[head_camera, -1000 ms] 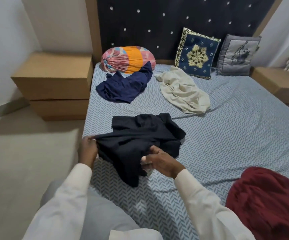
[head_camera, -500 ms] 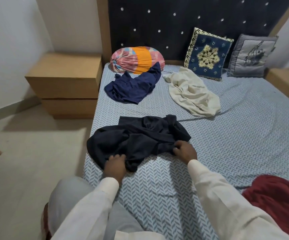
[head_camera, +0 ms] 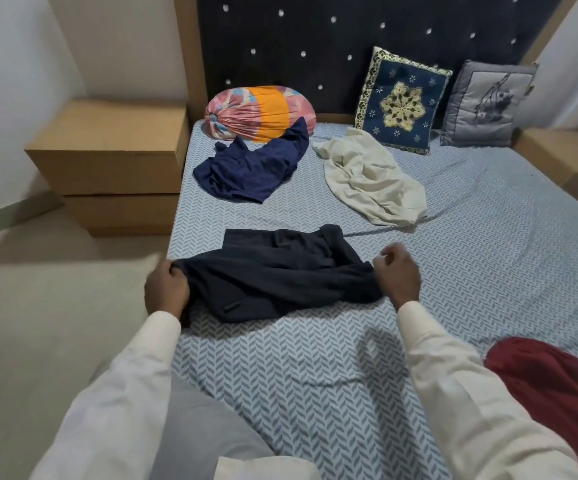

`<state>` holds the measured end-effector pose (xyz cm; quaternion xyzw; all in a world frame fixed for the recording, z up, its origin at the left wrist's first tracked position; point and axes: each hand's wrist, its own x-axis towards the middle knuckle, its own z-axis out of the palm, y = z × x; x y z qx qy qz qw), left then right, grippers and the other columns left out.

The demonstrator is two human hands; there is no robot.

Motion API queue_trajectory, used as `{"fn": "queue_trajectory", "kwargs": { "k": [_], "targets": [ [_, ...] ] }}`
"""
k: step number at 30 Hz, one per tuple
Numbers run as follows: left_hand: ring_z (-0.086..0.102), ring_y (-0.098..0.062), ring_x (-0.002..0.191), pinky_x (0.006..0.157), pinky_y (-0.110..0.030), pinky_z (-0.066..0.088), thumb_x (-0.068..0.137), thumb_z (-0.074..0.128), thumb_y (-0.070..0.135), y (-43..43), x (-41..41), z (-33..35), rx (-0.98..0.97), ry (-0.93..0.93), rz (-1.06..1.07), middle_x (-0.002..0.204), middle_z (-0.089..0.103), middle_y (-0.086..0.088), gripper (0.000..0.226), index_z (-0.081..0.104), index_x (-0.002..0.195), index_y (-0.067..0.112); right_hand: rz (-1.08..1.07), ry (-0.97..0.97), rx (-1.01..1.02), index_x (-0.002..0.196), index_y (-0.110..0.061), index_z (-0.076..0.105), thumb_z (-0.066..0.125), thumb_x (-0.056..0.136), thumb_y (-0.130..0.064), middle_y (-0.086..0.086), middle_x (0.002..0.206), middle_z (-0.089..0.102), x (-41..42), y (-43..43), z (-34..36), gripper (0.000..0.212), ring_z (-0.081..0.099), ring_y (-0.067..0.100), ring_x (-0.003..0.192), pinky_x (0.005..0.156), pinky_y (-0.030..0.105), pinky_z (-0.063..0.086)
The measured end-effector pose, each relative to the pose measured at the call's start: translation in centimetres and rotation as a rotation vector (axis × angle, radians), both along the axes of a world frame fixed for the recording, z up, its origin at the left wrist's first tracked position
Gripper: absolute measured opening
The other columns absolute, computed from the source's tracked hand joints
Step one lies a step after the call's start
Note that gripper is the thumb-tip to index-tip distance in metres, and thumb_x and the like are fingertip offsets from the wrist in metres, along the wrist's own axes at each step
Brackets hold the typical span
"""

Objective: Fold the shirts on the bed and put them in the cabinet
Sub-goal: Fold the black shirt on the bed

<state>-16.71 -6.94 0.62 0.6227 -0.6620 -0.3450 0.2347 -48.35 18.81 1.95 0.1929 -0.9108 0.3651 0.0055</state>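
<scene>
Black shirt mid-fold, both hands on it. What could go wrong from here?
1. The left hand grips the black shirt right at the bed edge, next to the floor; a slip could drop that end off.
2. The shirt is bunched between the left hand and the right hand; folding now would likely trap creases.

A dark tufted headboard [head_camera: 315, 36] with pale buttons, framed in light wood, stands against the white wall [head_camera: 3, 81]. Three cushions lean at its foot. At the left is a round pink-and-orange striped bolster [head_camera: 259, 112]. In the middle is a square navy cushion [head_camera: 401, 102] with a gold embroidered star. Just beside it, at the right, is a square grey cushion [head_camera: 488, 105] with a dark stitched figure. A light-brown wooden bedside unit [head_camera: 107, 147] of two stacked blocks stands on the beige floor [head_camera: 38, 323] at the left. Another bedside unit [head_camera: 564, 154] stands at the right.
</scene>
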Motion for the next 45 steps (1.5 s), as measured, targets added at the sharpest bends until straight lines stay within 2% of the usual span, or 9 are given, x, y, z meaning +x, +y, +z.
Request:
{"fn": "queue_trajectory", "kwargs": {
  "k": [5, 10, 15, 19, 29, 34, 38, 41, 45],
  "targets": [
    [0.062, -0.034, 0.076, 0.074, -0.042, 0.057, 0.092, 0.043, 0.039, 2.2, 0.6, -2.5, 0.358, 0.300, 0.258, 0.091, 0.059, -0.017, 0.034, 0.046, 0.104, 0.007, 0.457, -0.213, 0.368, 0.109, -0.029, 0.055, 0.070, 0.070, -0.038, -0.001, 0.108, 0.053, 4.1, 1.1, -7.2, 0.043, 0.056, 0.018, 0.095, 0.082, 0.039, 0.052],
    [0.050, -0.022, 0.054, 0.052, -0.029, 0.040, 0.099, 0.038, 0.044, 5.6, 0.1, -4.1, 0.830, 0.467, 0.144, 0.066, 0.051, -0.010, 0.042, 0.050, 0.091, 0.005, 0.340, -0.059, 0.479, 0.131, -0.025, 0.049, 0.069, 0.082, -0.032, 0.008, 0.128, 0.042, 4.7, -0.3, -9.3, 0.054, 0.041, 0.032, 0.117, 0.086, 0.041, 0.049],
    [0.061, -0.027, 0.069, 0.061, -0.031, 0.053, 0.075, 0.070, 0.033, 4.8, -0.7, -6.5, 0.667, 0.278, 0.039, 0.091, 0.063, -0.016, 0.092, 0.021, 0.146, 0.001, 0.280, 0.064, 0.422, 0.100, -0.018, 0.064, 0.062, 0.085, -0.020, 0.011, 0.114, 0.044, 3.8, -1.8, -8.3, 0.016, 0.041, 0.035, 0.107, 0.081, 0.041, 0.048],
    [0.054, -0.024, 0.067, 0.060, -0.028, 0.043, 0.095, 0.058, 0.027, 2.7, -1.1, -7.1, 0.645, 0.394, -0.043, 0.081, 0.052, -0.012, 0.015, 0.056, 0.092, 0.012, 0.433, -0.026, 0.181, 0.082, -0.017, 0.056, 0.056, 0.088, -0.029, 0.007, 0.092, 0.057, 2.4, -2.6, -6.0, 0.013, 0.053, 0.030, 0.090, 0.083, 0.043, 0.047],
    [0.046, -0.013, 0.075, 0.068, -0.030, 0.042, 0.101, 0.041, 0.037, -2.3, -4.4, 7.4, 0.104, 0.763, -0.005, 0.083, 0.051, 0.001, 0.023, 0.048, 0.085, 0.023, 0.330, 0.028, -0.317, 0.087, -0.018, 0.059, 0.067, 0.091, -0.031, -0.005, 0.070, 0.055, -0.1, -3.0, 6.9, 0.016, 0.049, 0.012, 0.065, 0.064, 0.026, 0.039],
    [0.057, -0.017, 0.083, 0.077, -0.034, 0.048, 0.087, 0.053, 0.063, -1.1, -2.0, 6.6, 0.228, 0.805, 0.033, 0.094, 0.061, -0.005, 0.047, 0.055, 0.096, 0.016, 0.530, -0.225, -0.049, 0.077, -0.017, 0.062, 0.078, 0.081, -0.028, -0.003, 0.055, 0.054, 0.0, -0.6, 5.5, 0.020, 0.050, 0.010, 0.053, 0.059, 0.028, 0.042],
    [0.068, -0.025, 0.103, 0.095, -0.046, 0.052, 0.054, 0.063, 0.089, 2.2, 2.5, -2.7, 0.731, 0.632, -0.029, 0.123, 0.067, -0.005, 0.101, 0.061, 0.123, 0.015, 0.433, -0.431, 0.188, 0.082, -0.015, 0.058, 0.089, 0.060, -0.051, -0.001, 0.067, 0.060, 2.4, 1.2, -0.8, 0.052, 0.057, 0.016, 0.062, 0.061, 0.032, 0.048],
    [0.063, -0.019, 0.104, 0.098, -0.038, 0.050, 0.077, 0.078, 0.052, 5.7, 3.8, -3.9, 0.775, 0.455, -0.194, 0.115, 0.064, 0.002, 0.055, 0.058, 0.116, 0.018, 0.439, -0.415, 0.657, 0.123, -0.021, 0.050, 0.086, 0.045, -0.065, 0.008, 0.117, 0.053, 4.6, 2.0, -4.7, 0.096, 0.053, 0.030, 0.113, 0.094, 0.043, 0.049],
    [0.064, -0.030, 0.099, 0.088, -0.036, 0.052, 0.075, 0.079, 0.028, 6.1, 4.0, -4.8, 0.388, -0.197, -0.519, 0.107, 0.068, -0.015, 0.035, 0.060, 0.097, 0.008, 0.304, -0.208, 0.623, 0.111, -0.021, 0.052, 0.059, 0.082, -0.031, 0.014, 0.116, 0.054, 8.0, 1.8, -6.3, 0.032, 0.051, 0.039, 0.114, 0.091, 0.045, 0.049]
  ]
}}
